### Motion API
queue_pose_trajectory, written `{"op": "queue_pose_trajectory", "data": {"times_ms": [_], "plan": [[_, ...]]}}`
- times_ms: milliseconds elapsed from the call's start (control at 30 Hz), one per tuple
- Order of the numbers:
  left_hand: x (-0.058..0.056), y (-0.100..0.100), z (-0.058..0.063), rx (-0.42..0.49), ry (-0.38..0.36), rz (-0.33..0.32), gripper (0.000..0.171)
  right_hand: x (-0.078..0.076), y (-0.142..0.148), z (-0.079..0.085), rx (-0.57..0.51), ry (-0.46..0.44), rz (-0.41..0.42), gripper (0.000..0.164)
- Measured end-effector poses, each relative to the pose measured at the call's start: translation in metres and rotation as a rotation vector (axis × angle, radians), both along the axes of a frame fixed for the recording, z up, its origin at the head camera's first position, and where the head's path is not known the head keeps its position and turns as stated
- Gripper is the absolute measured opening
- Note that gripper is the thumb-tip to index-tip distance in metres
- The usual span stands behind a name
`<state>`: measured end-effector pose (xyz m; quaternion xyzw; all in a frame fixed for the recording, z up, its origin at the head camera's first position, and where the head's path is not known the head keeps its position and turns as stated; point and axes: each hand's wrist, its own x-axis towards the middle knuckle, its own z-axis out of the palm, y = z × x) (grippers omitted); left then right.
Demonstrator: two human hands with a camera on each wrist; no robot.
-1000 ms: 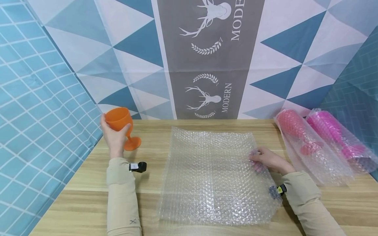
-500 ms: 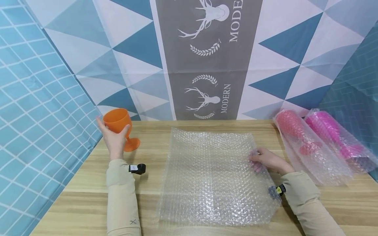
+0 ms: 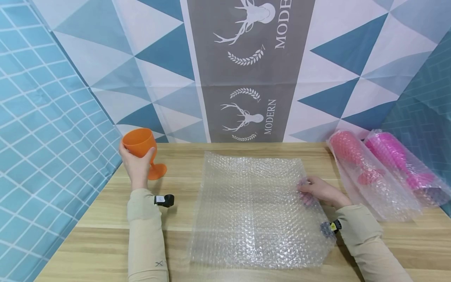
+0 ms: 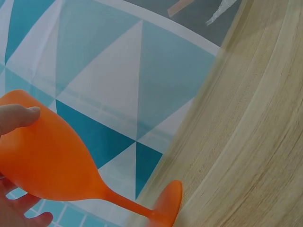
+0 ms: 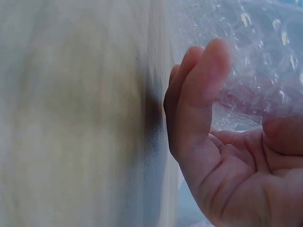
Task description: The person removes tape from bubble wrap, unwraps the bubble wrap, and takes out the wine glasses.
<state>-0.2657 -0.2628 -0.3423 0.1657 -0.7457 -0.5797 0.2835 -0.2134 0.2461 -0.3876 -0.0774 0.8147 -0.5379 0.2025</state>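
At the table's far left, my left hand (image 3: 137,166) holds an orange plastic goblet (image 3: 141,141) by its bowl. The left wrist view shows the thumb on one side of the goblet (image 4: 57,156) and fingers partly hidden behind the other. Its foot is right at the wood surface, the stem tilted. A flat sheet or bag of clear bubble wrap (image 3: 246,207) lies in the middle of the table. My right hand (image 3: 324,191) pinches its right edge, with the thumb above and fingers under the film. Up close, the right wrist view has the fingers curled beneath the bubble wrap (image 5: 265,52).
On the right lie two bubble-wrapped goblets, one red (image 3: 349,149) and one magenta (image 3: 391,150), side by side. A patterned cloth backdrop (image 3: 246,70) rises along the table's back edge, and blue tiled cloth (image 3: 49,117) closes in the left side.
A left finger that stood out from the goblet half a second ago now lies against its bowl. The right hand and the bubble wrap have stayed in place.
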Motion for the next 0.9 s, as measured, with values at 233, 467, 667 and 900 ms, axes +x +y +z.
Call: {"op": "queue_pose_trajectory", "data": {"times_ms": [233, 467, 667, 900], "plan": [[-0.001, 0.001, 0.001, -0.008, -0.001, 0.012, 0.09, -0.001, 0.001, 0.001, 0.005, 0.002, 0.001, 0.022], [0.001, 0.002, 0.006, 0.021, 0.019, -0.003, 0.099, -0.002, 0.001, 0.001, 0.008, 0.001, -0.008, 0.024], [0.004, 0.004, 0.013, 0.032, 0.037, -0.011, 0.101, -0.002, 0.002, 0.001, 0.011, 0.005, -0.006, 0.025], [0.008, 0.007, 0.021, 0.046, 0.063, -0.012, 0.102, 0.0, 0.003, 0.002, 0.021, 0.011, -0.001, 0.023]]}}
